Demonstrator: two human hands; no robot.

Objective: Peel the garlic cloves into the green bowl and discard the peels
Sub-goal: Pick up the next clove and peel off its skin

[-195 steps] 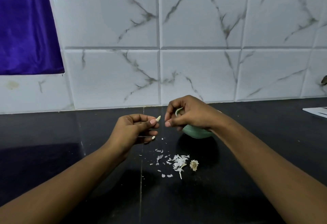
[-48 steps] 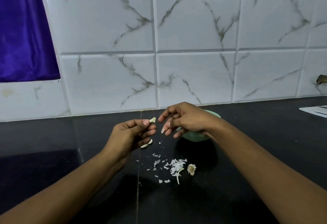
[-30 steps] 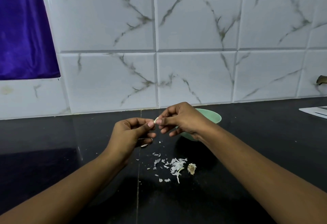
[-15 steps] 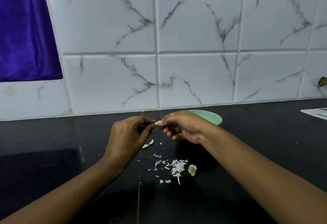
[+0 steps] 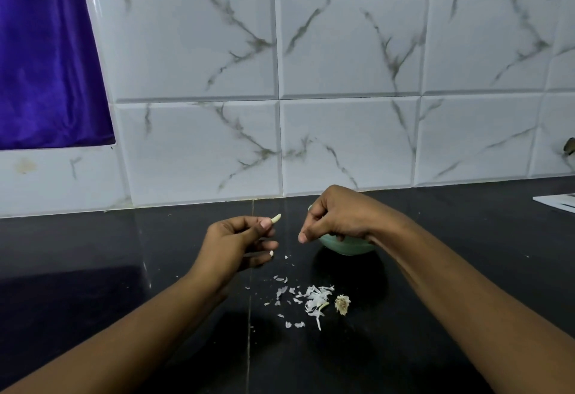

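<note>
Pulled apart since a moment ago, the hands no longer meet. Nearest, peels (image 5: 314,300) are scattered on the dark tabletop (image 5: 93,253). Farther back, the garlic clove (image 5: 276,218) is pinched in the grip of the left hand (image 5: 236,241). To the right, the right hand (image 5: 342,216) is curled over the green bowl (image 5: 348,247); what its grip holds cannot be told.

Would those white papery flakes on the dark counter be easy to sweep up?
Probably fiddly: the thin white garlic peels lie in scattered curled scraps, so they look light, floppy, apt to flutter. The glossy black counter should let them slide.

Peels (image 5: 314,300) before bowl (image 5: 345,248), on counter (image 5: 93,253)
</note>
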